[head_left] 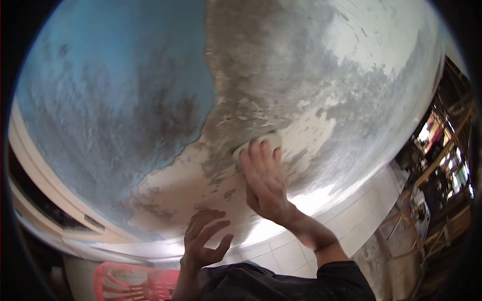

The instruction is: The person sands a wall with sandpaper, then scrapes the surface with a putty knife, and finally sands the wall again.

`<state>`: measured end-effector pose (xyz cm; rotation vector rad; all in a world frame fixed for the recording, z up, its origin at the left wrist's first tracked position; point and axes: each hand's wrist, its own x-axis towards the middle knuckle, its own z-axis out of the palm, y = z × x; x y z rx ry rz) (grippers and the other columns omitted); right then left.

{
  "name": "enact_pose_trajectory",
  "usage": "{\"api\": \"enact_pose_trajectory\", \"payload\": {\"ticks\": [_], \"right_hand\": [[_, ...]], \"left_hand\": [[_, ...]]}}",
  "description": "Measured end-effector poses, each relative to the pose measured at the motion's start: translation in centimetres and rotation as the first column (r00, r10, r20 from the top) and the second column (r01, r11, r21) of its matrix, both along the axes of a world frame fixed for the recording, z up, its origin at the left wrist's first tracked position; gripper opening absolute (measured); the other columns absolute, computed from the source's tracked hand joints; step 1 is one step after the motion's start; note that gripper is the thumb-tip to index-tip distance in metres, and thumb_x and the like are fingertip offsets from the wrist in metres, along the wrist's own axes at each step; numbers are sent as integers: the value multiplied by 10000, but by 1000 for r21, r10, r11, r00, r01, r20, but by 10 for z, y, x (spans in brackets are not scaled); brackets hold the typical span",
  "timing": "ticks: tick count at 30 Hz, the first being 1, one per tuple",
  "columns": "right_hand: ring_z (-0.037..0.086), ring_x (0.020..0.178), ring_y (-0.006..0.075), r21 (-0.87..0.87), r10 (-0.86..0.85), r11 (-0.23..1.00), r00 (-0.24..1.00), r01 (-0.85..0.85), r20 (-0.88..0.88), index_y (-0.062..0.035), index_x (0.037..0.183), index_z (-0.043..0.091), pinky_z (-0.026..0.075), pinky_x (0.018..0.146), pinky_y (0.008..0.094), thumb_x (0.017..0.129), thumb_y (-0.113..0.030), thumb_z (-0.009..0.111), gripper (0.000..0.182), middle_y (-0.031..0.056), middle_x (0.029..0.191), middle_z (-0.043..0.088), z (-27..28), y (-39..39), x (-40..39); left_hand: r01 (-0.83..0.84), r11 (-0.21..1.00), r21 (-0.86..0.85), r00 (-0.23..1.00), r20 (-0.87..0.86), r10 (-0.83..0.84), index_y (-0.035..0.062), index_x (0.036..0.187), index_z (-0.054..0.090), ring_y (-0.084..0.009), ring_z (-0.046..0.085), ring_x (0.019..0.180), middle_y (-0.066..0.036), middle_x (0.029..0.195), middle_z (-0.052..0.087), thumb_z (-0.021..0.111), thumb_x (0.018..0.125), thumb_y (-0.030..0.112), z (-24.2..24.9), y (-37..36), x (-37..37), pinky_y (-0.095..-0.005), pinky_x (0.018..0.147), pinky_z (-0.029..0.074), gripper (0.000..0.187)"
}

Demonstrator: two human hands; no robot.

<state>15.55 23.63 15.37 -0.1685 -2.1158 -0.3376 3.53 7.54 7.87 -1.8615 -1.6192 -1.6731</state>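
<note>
My right hand [263,175] presses a pale, flat pad or block [275,139] against the wall, its fingers spread over the top; both are slightly blurred. Around it the wall [251,65] is patchy grey and white, with a ragged edge where blue paint [115,75] begins on the left. My left hand [206,238] is raised lower down, close to the wall, its fingers apart and curved, with nothing in it. What lies under the pad is hidden.
A red plastic chair [133,283] stands at the bottom left on a tiled floor [281,258]. A pale frame [55,200] runs along the left edge. Wooden beams [442,160] and clutter are on the right.
</note>
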Motion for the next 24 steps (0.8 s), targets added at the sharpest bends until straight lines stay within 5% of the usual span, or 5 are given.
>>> {"api": "enact_pose_trajectory", "payload": {"ticks": [7,11,13,17,24], "right_hand": [[645,1036,277,-591,497,526,785,-611,-370,72,1162,585,487,899,363,919,-16,532,264,222,1125,650,-25,-25,33],[639,978,187,-864,575,-28,698,-504,-426,45,1169,593,493,839,306,932,-87,577,272,162,1078,668,-39,-43,30],[637,955,178,-900,600,-92,697,-427,-392,13,1236,571,502,811,289,915,-111,636,350,115,1054,665,-55,-39,28],[685,917,269,-605,457,629,862,-487,-219,-19,1192,559,518,831,357,825,-40,676,386,133,952,693,-53,0,58],[571,1061,219,-514,-277,842,686,-164,-673,44,1252,496,435,955,378,995,-174,492,336,150,1143,610,-85,136,182]], "left_hand": [[176,984,-7,790,598,-137,-32,1307,455,-306,543,1179,-198,1247,572,729,799,162,-16,-10,24,-413,1007,416,609],[331,860,389,473,720,-508,-50,1385,362,-258,473,1262,-201,1325,516,700,852,204,-31,5,46,-402,1057,365,681],[208,932,298,528,768,-363,-99,1349,386,-270,520,1198,-188,1285,529,604,918,181,-30,7,56,-386,1027,407,558],[-157,968,194,669,742,-40,-120,1293,469,-274,569,1146,-220,1238,579,479,955,16,-7,15,74,-354,1004,437,364],[-636,649,418,714,0,700,-111,1217,561,-449,477,1251,-352,1316,473,517,866,-114,70,67,80,-423,1003,453,353]]}}
